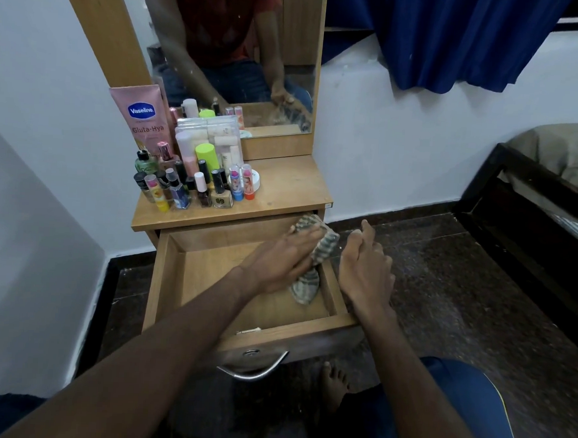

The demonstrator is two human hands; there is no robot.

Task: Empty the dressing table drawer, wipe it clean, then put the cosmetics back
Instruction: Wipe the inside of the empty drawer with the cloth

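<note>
- Drawer [165, 279] of the dressing table pulled fully out; bare wooden floor visible inside, no cosmetics in it.
- Left hand [281, 258] reaches into the drawer at its right rear corner, palm down, fingers spread flat over a striped cloth [306, 285] and pressing it against the drawer's right wall.
- Cloth is bunched: one end pokes out above the fingers near the tabletop edge, the other trails down onto the drawer floor.
- Right hand [366, 265] sits outside the drawer, just beside the right wall; fingers loosely curled, thumb up. Cannot tell whether it grips the wall or only rests against it.
- Cosmetics [196, 181] crowd the left half of the tabletop [292, 186]: small bottles, nail polish, lip balms, all upright and packed close.
- Pink lotion tube [143, 119] leans against the wall behind them; clear plastic case [211, 139] of items stands beside it.
- Small round white jar [256, 181] at the right edge of the group.
- Mirror [228, 50] above shows the person's arms.
- Curved metal handle [254, 369] on the drawer front, nearest the camera.
- Blue curtain [454, 37] upper right; dark bed frame [513, 212] at right; dark speckled floor [460, 292].
</note>
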